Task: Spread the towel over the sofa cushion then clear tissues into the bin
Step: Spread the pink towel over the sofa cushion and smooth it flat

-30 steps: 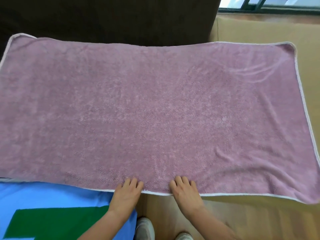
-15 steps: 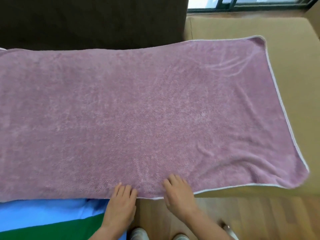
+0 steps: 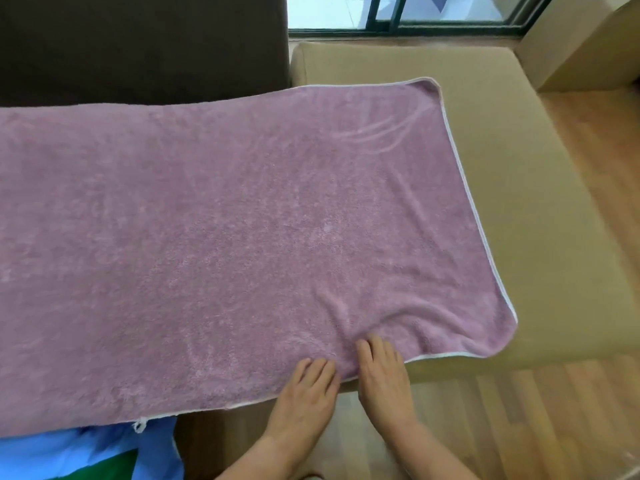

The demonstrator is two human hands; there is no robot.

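Towel (image 3: 242, 244) lies flat on sofa cushion (image 3: 540, 209), long axis 9-to-3; left hand (image 3: 304, 393) and right hand (image 3: 381, 372) rest palm-down, fingers extended, side by side on near hem, its wrinkled corner toward 3 o'clock, nearer the right hand.

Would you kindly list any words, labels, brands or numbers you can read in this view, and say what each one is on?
None: no readable text shows in this view.
The pink towel is plain, with only a small white tag at its near edge, too small to read.
The blue cloth bears a green shape, cut off by the frame, not readable as a letter.
The tan cushion is unmarked.
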